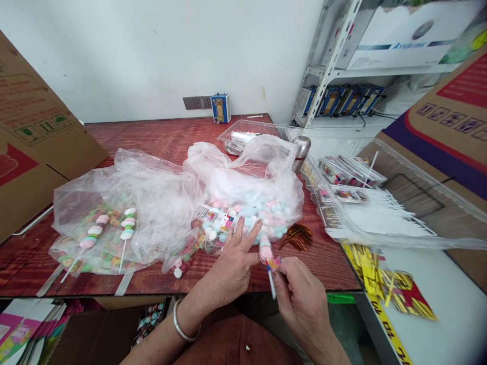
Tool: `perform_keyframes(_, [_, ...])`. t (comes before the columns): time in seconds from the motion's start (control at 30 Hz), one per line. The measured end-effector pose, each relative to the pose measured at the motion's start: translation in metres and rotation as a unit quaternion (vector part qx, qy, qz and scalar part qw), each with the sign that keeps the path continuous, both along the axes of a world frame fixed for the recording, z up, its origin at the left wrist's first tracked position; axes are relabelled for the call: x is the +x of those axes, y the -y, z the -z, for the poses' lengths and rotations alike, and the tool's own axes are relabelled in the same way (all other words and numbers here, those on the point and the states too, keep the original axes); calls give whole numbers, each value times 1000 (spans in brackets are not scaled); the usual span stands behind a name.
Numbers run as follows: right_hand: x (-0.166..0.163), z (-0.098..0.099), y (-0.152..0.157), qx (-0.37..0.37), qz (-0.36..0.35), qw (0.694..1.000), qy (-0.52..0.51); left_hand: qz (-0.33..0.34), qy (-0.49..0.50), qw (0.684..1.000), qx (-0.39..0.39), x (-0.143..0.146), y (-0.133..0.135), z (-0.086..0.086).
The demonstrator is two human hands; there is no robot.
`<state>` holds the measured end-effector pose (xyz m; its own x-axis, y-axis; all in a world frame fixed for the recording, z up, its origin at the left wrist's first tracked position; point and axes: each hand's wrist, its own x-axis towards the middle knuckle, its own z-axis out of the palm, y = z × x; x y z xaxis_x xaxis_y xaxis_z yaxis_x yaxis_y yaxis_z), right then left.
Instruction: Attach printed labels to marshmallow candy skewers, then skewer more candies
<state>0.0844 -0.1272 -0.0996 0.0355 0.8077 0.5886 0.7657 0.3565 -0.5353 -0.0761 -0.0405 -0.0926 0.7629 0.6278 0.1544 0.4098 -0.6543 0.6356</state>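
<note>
A wrapped marshmallow skewer (266, 253) lies between my hands at the table's front, its white stick pointing toward me. With thumb and fingers, my right hand (304, 294) pinches the gathered colourful end of its wrapper by the stick. My left hand (236, 263) has its fingers spread over the edge of a clear bag of pastel marshmallows (262, 215); its thumb touches the skewer. A printed wrapper (216, 218) lies on that bag by the left fingertips. Right of the skewer is a bundle of copper-coloured twist ties (299, 237).
Two bare marshmallow skewers (128, 223) rest on another clear bag (152, 203) at left. Behind stand a plastic tray (243, 126) and a steel flask (302, 149). At right, a clear bin (342, 228) holds white sticks; cardboard boxes (34, 132) flank the table (144, 133).
</note>
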Motion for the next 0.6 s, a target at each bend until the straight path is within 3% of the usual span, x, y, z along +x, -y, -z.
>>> perform_keyframes(0.1, [-6, 1, 4, -38, -30, 998, -51, -12, 87, 991, -96, 3, -3, 3])
perform_keyframes(0.2, [-6, 4, 5, -110, -48, 982, -144, 35, 196, 951, -236, -2, -8, 0])
perform_keyframes(0.27, [-4, 7, 5, -147, -37, 969, -196, 74, 218, 930, -287, -6, -9, -3])
perform_keyframes(0.33, [-2, 10, 5, -157, -20, 962, -223, 86, 185, 940, -275, -8, -7, -7])
perform_keyframes(0.5, [-1, 15, 8, -141, 20, 959, -245, 62, 50, 989, -128, -10, 3, -16])
perform_keyframes(0.6, [3, 6, 10, -106, 50, 963, -244, 78, 20, 995, -56, -12, 5, -8])
